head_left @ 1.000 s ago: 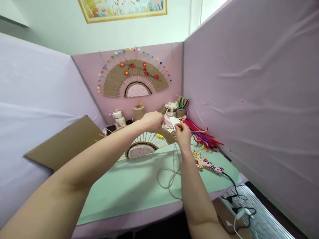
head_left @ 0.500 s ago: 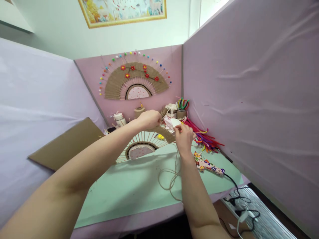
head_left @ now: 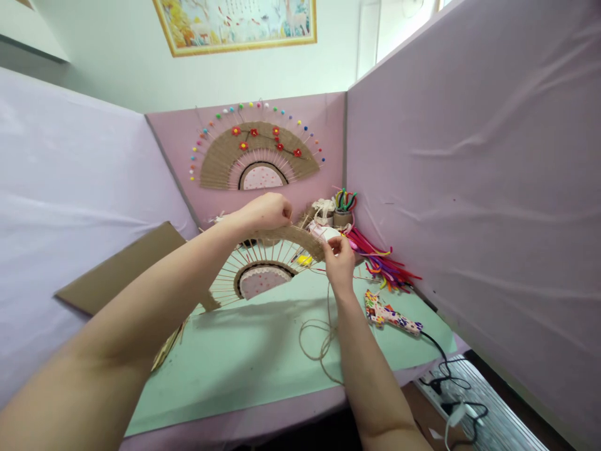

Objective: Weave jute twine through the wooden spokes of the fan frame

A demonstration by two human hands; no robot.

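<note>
A half-made stick fan wound with jute twine stands tilted up off the green table mat. My left hand is closed in a fist on the fan's top edge. My right hand pinches the jute twine at the fan's right end, fingers pressed together. The twine trails down from that hand into loose loops on the mat. The fan has a pink half-disc at its base and a yellow ball among its sticks.
A finished fan hangs on the pink back panel. Pipe cleaners lie at the right, with cups behind. A patterned glue gun lies right of my forearm, cord running off the edge. Cardboard sheet leans left.
My left hand has risen and shifted left along the fan's top edge, tilting the fan more upright. My right hand stayed at the fan's right end with the twine.
</note>
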